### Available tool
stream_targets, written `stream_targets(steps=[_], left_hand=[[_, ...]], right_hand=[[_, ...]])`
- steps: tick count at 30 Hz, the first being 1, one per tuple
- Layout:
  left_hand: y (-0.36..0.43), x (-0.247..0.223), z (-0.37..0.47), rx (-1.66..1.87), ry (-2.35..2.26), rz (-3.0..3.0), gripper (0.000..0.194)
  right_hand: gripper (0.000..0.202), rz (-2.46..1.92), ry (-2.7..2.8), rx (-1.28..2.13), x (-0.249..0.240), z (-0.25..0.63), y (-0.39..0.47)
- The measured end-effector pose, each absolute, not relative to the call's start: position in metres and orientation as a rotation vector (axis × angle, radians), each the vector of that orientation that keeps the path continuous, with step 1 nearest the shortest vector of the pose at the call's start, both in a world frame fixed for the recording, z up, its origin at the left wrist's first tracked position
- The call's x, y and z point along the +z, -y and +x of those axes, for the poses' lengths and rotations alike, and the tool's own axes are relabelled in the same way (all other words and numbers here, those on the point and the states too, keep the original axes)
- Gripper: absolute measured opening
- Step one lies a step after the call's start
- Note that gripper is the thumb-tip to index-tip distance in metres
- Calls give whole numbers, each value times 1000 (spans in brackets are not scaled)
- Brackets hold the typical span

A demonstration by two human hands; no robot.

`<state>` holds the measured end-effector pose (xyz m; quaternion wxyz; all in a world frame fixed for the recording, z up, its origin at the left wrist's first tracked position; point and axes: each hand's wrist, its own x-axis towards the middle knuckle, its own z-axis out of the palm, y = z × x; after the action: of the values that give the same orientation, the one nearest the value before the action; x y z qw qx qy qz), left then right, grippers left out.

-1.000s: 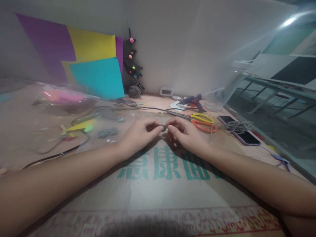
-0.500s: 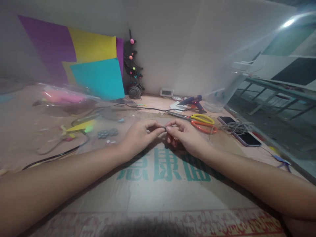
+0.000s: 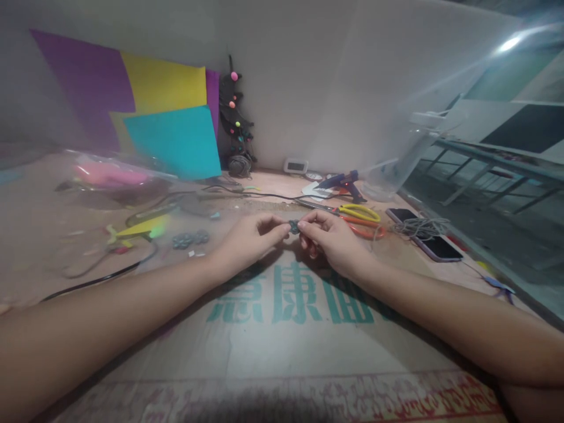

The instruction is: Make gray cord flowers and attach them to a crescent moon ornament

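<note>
Between my two hands is a small dark grey-green flower-shaped piece (image 3: 294,227), pinched from both sides above the cardboard. My left hand (image 3: 255,238) grips its left edge with thumb and index finger. On the opposite edge, my right hand (image 3: 328,235) pinches it in the same way, the other fingers curled beneath. Similar grey-green flower pieces (image 3: 183,240) lie on the cardboard left of my left hand, with small white scraps (image 3: 191,254) close by. Just behind my right hand rest scissors with yellow and orange handles (image 3: 359,214).
A blue glue gun (image 3: 341,181) with a small red light sits behind the scissors. Phones (image 3: 434,248) with a coiled grey cable (image 3: 425,227) lie at right. At left are a pink item in clear plastic (image 3: 112,173) and a black cord (image 3: 101,276). Coloured sheets (image 3: 174,144) lean against the wall.
The flower-shaped piece has turned between my fingertips, so its face now shows where only a thin dark edge showed before. Both hands stay in nearly the same place.
</note>
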<state>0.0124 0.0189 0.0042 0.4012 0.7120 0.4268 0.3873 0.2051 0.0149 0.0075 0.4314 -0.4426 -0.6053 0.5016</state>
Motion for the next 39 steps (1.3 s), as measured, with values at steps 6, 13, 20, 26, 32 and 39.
stream_targets(steps=[6, 13, 20, 26, 32, 39], left_hand=[[-17, 7, 15, 989, -1150, 1741, 24], [-18, 6, 13, 1030, -1159, 1773, 23], [-17, 6, 14, 984, -1139, 1800, 23], [-15, 7, 16, 992, -1094, 1822, 22], [-13, 12, 15, 1006, -1138, 1891, 16], [-13, 12, 13, 1038, -1190, 1937, 17]], right_hand=[[40, -1109, 1571, 1236, 7, 205, -14], [35, -1148, 1608, 1158, 9, 204, -16], [23, -1195, 1702, 1016, 9, 204, -13], [18, -1190, 1764, 970, 6, 204, -9], [17, -1178, 1809, 929, 8, 203, -7], [22, -1131, 1783, 967, 6, 204, -7]])
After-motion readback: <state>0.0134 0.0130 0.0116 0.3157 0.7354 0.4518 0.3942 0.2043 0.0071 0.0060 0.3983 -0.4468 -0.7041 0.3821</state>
